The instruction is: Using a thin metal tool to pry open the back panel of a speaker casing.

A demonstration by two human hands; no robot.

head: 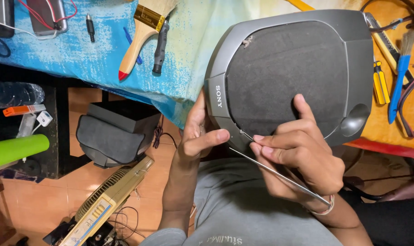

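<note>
The big grey plastic speaker with its dark cloth grille (289, 73) leans over the near edge of the blue-covered surface (79, 54). My left hand (195, 139) closes around its near left rim, steadying it. My right hand (298, 155) pinches a thin metal rod (280, 174), tip at the grille seam. I judge I'm prying; next needs gentle leverage.

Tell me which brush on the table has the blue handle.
The slim brush at the right edge, on the orange surface; the wide brush near the top has a wooden, red-tipped handle.
</note>
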